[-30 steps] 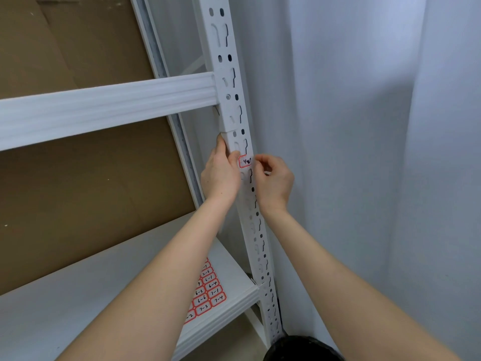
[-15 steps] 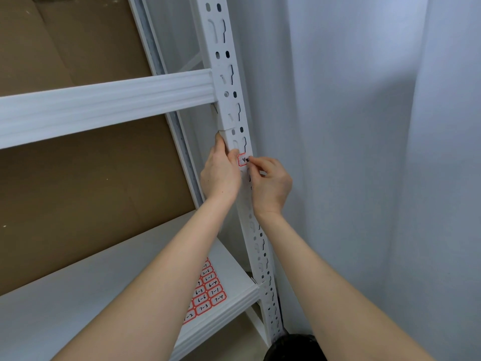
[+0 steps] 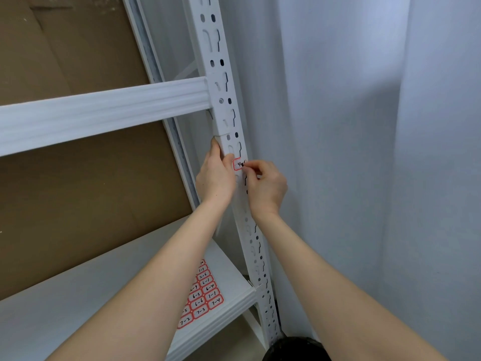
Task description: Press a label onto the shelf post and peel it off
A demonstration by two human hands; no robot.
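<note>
Red-bordered white paper label (image 3: 239,164) sits on the white perforated steel upright (image 3: 226,100), long axis across it. Our right hand (image 3: 265,187) pinches its right edge (closer than a second ago); our left hand (image 3: 216,178) grips the upright just left, thumb touching.
</note>
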